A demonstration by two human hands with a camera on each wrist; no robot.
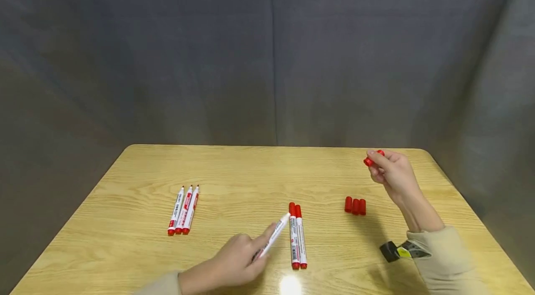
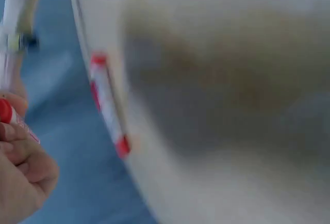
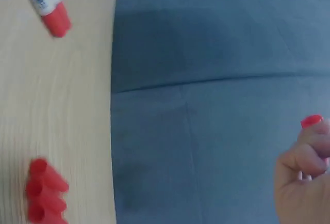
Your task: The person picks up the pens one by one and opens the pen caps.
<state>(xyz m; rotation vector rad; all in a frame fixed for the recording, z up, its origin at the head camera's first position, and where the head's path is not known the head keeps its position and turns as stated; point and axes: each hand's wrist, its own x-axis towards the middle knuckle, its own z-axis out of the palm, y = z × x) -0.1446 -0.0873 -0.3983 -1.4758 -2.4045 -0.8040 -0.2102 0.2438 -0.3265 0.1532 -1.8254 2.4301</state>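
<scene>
My left hand (image 1: 238,260) grips a white marker (image 1: 276,235) with its capless end pointing up and to the right. That end overlaps two capped markers with red caps (image 1: 298,212) lying side by side on the table. In the left wrist view, the red rear end (image 2: 5,111) of the held marker shows above the curled fingers. Off to the right and raised over the table, my right hand (image 1: 397,176) pinches a red marker cap (image 1: 368,161) between thumb and fingers. Part of this cap (image 3: 311,121) is hidden by the fingers in the right wrist view.
Three uncapped markers (image 1: 186,211) lie in a row on the left of the wooden table (image 1: 125,183), tips pointing away. Three loose red caps (image 1: 355,206) lie together below the right hand. A grey curtain (image 1: 209,53) hangs behind the table.
</scene>
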